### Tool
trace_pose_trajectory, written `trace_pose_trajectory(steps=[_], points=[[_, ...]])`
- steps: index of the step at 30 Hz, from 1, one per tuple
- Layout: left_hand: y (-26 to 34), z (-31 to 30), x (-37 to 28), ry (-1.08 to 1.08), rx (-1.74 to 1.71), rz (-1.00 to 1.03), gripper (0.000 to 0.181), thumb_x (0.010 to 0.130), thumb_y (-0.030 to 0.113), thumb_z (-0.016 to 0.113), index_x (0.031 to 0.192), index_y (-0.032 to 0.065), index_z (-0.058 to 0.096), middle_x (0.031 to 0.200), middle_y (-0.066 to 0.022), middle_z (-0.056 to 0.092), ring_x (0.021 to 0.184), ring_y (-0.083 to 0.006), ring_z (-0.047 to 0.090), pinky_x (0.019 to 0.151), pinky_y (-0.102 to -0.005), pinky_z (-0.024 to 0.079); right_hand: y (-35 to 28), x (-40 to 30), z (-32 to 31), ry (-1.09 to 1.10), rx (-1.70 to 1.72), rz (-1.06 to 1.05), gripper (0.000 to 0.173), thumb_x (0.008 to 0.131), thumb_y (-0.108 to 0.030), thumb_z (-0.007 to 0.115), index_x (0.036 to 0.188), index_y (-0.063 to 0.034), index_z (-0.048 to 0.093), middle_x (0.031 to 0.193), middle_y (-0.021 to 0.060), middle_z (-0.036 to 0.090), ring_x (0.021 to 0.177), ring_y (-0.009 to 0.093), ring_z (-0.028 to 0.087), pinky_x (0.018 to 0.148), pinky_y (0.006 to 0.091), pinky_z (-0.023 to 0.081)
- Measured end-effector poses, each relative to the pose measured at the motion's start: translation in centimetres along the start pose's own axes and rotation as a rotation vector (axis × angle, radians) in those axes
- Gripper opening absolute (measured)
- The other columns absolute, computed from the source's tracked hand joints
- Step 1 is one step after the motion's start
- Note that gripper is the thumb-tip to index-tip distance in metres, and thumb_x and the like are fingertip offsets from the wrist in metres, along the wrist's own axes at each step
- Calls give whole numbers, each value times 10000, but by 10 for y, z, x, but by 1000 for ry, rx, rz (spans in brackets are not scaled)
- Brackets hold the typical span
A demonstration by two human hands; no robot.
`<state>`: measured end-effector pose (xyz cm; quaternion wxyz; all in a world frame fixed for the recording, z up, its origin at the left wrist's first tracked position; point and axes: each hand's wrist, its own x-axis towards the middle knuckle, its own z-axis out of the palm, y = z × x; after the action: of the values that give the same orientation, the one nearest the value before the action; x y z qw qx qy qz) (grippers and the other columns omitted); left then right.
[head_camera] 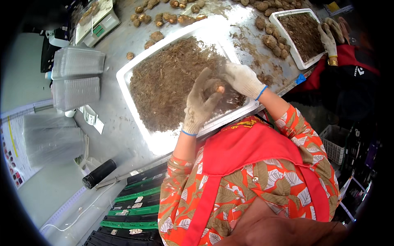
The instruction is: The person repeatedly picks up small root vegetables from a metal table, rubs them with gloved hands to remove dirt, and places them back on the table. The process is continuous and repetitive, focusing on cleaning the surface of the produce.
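Observation:
My left hand [198,104], in a soiled white knit glove with a blue cuff, grips a taro corm [216,87]. The corm is brown and hairy, with a pale pinkish end towards me. My right hand [241,79], gloved alike, is just beyond the corm on the right. Its fingertips are blurred, so whether it touches or holds anything is unclear. Both hands are over a white foam box [125,81]. Loose brown fibrous peelings [166,83] cover much of the box's inside.
Taro corms [186,20] lie along the far side of the metal table [115,117]. Stacked clear plastic trays [78,63] and a weighing scale [100,26] stand left. At right, a co-worker's gloved hands [329,37] rest by another foam box [284,37]. Black-and-green crates [132,212] are below.

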<state>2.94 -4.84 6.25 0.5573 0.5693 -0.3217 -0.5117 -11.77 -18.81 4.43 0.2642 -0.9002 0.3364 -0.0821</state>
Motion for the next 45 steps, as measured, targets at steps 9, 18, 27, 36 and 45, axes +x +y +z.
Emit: trace_pose_trajectory(steps=[9,18,27,36,45], points=[[-11,-6,5,-9,112,113,730,867,-133,641,1523,8,354,1307,-125,600,1125,-150,614,952,-275,542,-28,-10,-28,-7,297,-282,208,889,-104,648,1091,-91,699,986,114,653,973,325,641,830,400,524],[-14,-9,-4,-15,204,257,788,792,-174,650,1510,9,381,1355,-144,583,1273,-236,563,1056,-346,505,1,5,-15,-100,458,73,238,933,-144,641,1152,-69,696,991,95,691,931,205,671,837,338,535],[-24,-7,3,79,41,50,637,844,-122,649,1437,-44,429,1298,-148,601,1132,-184,635,972,-321,545,-31,-19,-9,-11,955,218,267,944,-191,707,1142,-12,716,1071,87,732,1000,155,675,899,310,535],[-21,2,-2,55,87,94,533,842,-46,709,1350,-31,549,1324,-114,589,1199,-179,594,988,-308,514,-23,-5,-14,-12,643,259,208,957,-170,610,1015,1,713,930,105,745,861,147,692,786,301,547],[-26,0,2,100,238,297,745,824,-61,705,1504,18,409,1251,-97,607,1131,-158,594,947,-283,515,-33,-14,-24,134,313,-297,318,846,-223,749,1134,-92,715,859,82,628,790,240,643,718,353,528]])
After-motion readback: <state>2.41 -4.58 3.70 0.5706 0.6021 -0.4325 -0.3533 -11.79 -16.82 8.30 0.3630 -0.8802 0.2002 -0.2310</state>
